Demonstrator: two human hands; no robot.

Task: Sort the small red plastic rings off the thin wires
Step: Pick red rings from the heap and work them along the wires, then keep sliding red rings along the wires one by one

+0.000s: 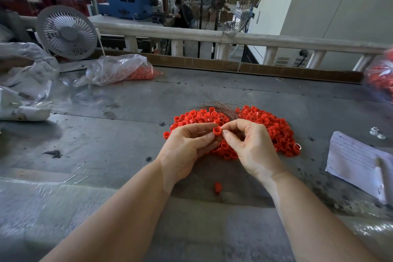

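A heap of small red plastic rings (270, 127) lies on the grey table (127, 112), with a tangle of thin brownish wires (221, 106) at its far side. My left hand (187, 147) and my right hand (248, 144) meet just above the heap's near side. Between their fingertips sits one red ring (217, 130); my left fingers pinch it and my right thumb and forefinger pinch at its right side, where a wire seems to run. A single red ring (218, 187) lies alone on the table between my wrists.
A clear plastic bag of red rings (127, 70) lies at the back left beside a small grey fan (67, 32). More crumpled plastic (25, 74) covers the far left. A written paper sheet (359, 164) lies at the right. Another bag of rings (380, 76) sits at the right edge.
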